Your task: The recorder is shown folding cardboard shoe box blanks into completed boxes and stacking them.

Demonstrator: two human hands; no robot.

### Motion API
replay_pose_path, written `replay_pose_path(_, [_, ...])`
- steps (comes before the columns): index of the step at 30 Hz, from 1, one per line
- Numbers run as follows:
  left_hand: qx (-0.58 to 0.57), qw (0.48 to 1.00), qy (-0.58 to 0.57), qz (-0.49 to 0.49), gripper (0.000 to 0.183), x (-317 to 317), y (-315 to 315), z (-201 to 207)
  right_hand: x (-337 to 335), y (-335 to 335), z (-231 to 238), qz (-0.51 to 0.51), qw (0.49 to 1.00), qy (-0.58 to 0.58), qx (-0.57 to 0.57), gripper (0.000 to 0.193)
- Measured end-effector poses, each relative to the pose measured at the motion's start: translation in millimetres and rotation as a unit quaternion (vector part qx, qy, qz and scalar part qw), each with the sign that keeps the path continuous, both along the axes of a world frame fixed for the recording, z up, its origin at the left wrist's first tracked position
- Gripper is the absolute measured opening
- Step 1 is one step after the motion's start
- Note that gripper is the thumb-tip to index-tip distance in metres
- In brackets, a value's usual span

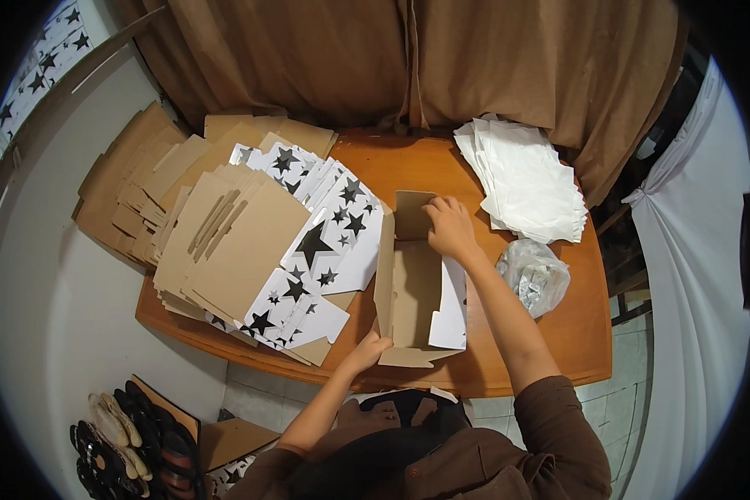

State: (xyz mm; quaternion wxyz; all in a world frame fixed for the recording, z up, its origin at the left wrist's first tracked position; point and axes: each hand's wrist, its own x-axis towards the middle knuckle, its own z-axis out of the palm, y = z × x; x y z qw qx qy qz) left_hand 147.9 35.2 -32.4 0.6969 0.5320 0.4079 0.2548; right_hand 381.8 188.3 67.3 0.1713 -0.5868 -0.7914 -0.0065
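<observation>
Open box [417, 287], brown inside, white on a right-hand flap, sits on the wooden table [392, 171], near its front edge. Hands apart, both on the box: left hand [372, 348] clamped on its near-left corner, right hand [450, 227] pinching the far-right corner. Fingertips partly hidden, can't tell how hard either grips.

Left of box: star-printed white cardboard [346, 218] crowds right up to its left wall, so little clearance that side. Further left, brown flat blanks [246, 242], with another brown cardboard pile [133, 187] beyond. Right of box: clear plastic bag [535, 279], contents not readable; right forearm [512, 321] runs between the two and hides some of the box's right side. Beyond box, to the right: white sheets [525, 179], stacked unevenly. Brown curtain [308, 62] hangs behind everything, on the far side of the box.
</observation>
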Motion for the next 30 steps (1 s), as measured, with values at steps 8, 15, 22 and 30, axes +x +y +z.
replay_pose_path(8, [0.01, 0.999, -0.045, -0.012, 0.073, -1, 5, 2, 5, 38, -5, -0.063, 0.981, 0.041, -0.18, 0.062])
replay_pose_path(15, [0.316, 0.938, 0.107, 0.092, 0.073, 16, 5, 28, 4, 11, -64, -0.081, 0.996, 0.017, -0.017, 0.053])
replay_pose_path(22, [0.764, 0.578, 0.27, 0.097, 0.07, 0, 21, 45, 14, -45, -57, -0.172, 0.975, 0.099, -0.098, 0.065])
replay_pose_path(30, [0.668, 0.591, 0.431, 0.137, 0.043, -1, 13, 44, 11, -78, -71, -0.217, 0.972, 0.085, 0.019, 0.055])
